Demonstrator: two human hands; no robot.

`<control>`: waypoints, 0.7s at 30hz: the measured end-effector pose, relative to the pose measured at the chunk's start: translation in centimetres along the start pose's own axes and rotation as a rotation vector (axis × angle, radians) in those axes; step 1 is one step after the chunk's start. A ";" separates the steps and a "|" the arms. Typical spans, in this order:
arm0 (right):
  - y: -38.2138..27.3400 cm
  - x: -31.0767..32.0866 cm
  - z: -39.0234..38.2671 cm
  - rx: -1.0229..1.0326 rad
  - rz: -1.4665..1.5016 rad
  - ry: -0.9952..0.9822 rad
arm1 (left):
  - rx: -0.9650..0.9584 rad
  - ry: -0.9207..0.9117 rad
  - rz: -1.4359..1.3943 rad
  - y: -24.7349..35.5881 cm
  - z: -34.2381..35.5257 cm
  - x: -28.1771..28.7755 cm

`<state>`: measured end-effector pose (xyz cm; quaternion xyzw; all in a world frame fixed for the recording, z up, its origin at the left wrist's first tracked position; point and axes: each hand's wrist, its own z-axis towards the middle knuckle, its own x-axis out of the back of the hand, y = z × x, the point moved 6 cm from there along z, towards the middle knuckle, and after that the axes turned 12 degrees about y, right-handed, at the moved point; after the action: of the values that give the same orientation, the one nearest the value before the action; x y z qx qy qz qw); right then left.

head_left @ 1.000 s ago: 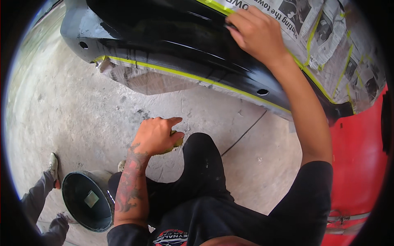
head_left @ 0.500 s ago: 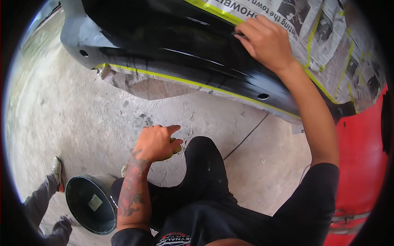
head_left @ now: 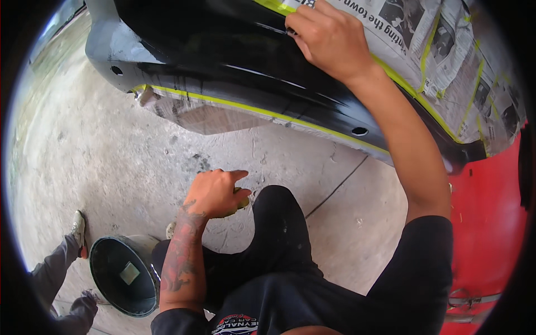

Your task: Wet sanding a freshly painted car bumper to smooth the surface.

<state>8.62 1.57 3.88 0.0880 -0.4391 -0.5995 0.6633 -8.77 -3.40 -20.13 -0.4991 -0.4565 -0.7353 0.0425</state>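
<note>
A wet, glossy black car bumper (head_left: 223, 50) with grey patches at its left end spans the upper part of the head view. Near its top edge, just below the taped newspaper, my right hand (head_left: 334, 44) presses on the surface with its fingers bent together. A small dark piece (head_left: 291, 32) shows at those fingertips; the rest is hidden under the hand. Over the floor, my left hand (head_left: 213, 192) is held in front of my knee with its index finger stretched out. Its other fingers curl round a yellowish sponge (head_left: 242, 203), mostly covered by the hand.
Newspaper (head_left: 402, 33) and yellow-green tape (head_left: 223, 103) mask the bumper's edges. A dark bucket (head_left: 103, 279) holding a small pale square stands beside my left arm. Another person's leg (head_left: 58, 257) is at the left. A red panel (head_left: 486, 212) lies at the right.
My right hand has slid left and slightly up along the bumper, its forearm following. My left hand stays in place with the sponge.
</note>
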 end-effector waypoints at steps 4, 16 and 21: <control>1.5 2.6 -3.8 -0.118 -0.021 -0.086 | -0.018 -0.016 0.038 -0.8 0.0 -0.3; 2.5 5.7 -8.0 -0.468 0.028 -0.241 | -0.001 -0.078 0.065 -0.8 0.3 -0.9; 2.2 4.8 -7.9 -0.451 0.064 -0.165 | 0.027 -0.071 0.036 -0.3 1.4 -1.2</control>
<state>15.15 -5.30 2.89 -0.1256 -0.3495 -0.6662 0.6467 -7.35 -2.66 -21.12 -0.5326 -0.4586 -0.7098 0.0462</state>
